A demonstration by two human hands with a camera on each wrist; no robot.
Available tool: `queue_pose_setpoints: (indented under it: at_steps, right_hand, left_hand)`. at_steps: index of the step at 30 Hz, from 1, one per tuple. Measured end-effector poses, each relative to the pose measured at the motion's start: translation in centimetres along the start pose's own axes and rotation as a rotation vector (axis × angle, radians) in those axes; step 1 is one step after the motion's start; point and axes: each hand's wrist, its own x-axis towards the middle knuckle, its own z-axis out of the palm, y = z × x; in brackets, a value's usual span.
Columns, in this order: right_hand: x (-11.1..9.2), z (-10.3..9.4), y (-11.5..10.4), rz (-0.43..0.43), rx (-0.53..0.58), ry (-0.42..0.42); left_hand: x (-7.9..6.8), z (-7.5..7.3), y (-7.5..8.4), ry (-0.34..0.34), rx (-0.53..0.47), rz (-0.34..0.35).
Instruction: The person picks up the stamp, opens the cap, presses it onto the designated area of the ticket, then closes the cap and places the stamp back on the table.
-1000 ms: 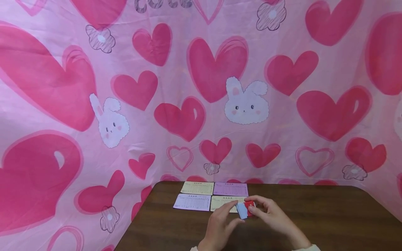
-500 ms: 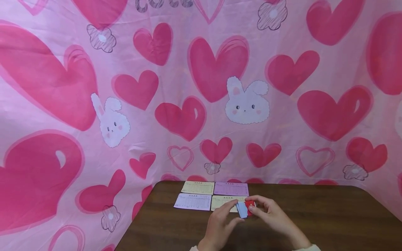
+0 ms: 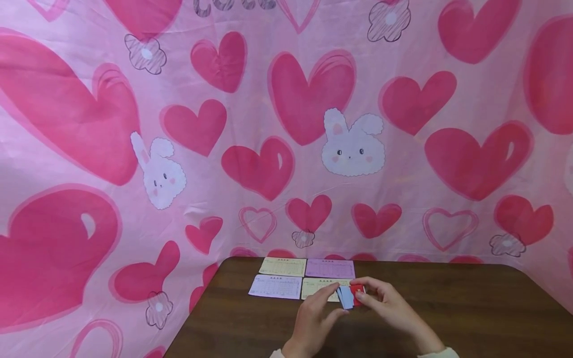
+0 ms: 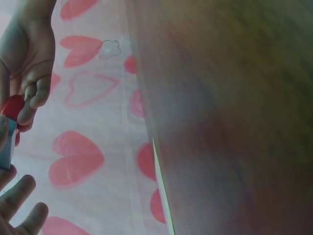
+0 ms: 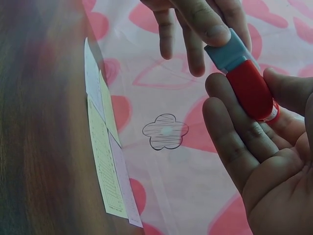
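Observation:
Both hands hold one small thing over the near side of the table, red at one end and light blue at the other, shaped like a pocket stamp. My left hand pinches the light-blue end between thumb and index finger, the other fingers spread in the right wrist view. With thumb and fingers, my right hand grips the rounded red end. The two coloured parts meet at an angle in the right wrist view. Just behind the hands lies a yellow printed form, partly covered by them in the head view.
Three more printed forms lie beside it: a lilac one at left, a yellow one and a purple one behind. The dark wooden table backs onto a pink heart-patterned cloth.
Both hands keep their hold in nearly the same place. The light-blue end has tilted slightly between them. The forms have not moved on the table.

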Motion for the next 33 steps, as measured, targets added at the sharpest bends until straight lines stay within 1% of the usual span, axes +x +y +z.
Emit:
queue_pose_setpoints:
  at_steps: [7,15,20,23,29,33]
  right_hand:
    - [0.0,-0.1,0.3,0.007,0.030,-0.022]
    - [0.1,-0.4,0.3,0.043,0.045,-0.032]
    - [0.0,-0.5,0.3,0.039,0.054,-0.042]
    - [0.0,-0.6,0.3,0.027,0.061,-0.047]
    - [-0.1,-0.6,0.4,0.022,0.070,-0.061]
    - [-0.1,-0.6,0.5,0.024,0.079,-0.067]
  left_hand:
    - [-0.1,0.0,0.0,0.006,0.004,-0.004]
    - [0.0,-0.1,0.0,0.003,-0.004,-0.014]
    - [0.1,-0.2,0.1,-0.011,-0.011,-0.022]
    - [0.2,-0.3,0.1,-0.015,0.006,-0.024]
    - [0.2,-0.7,0.0,-0.012,0.027,-0.001]
    - [0.3,-1.2,-0.3,-0.038,0.033,0.011]
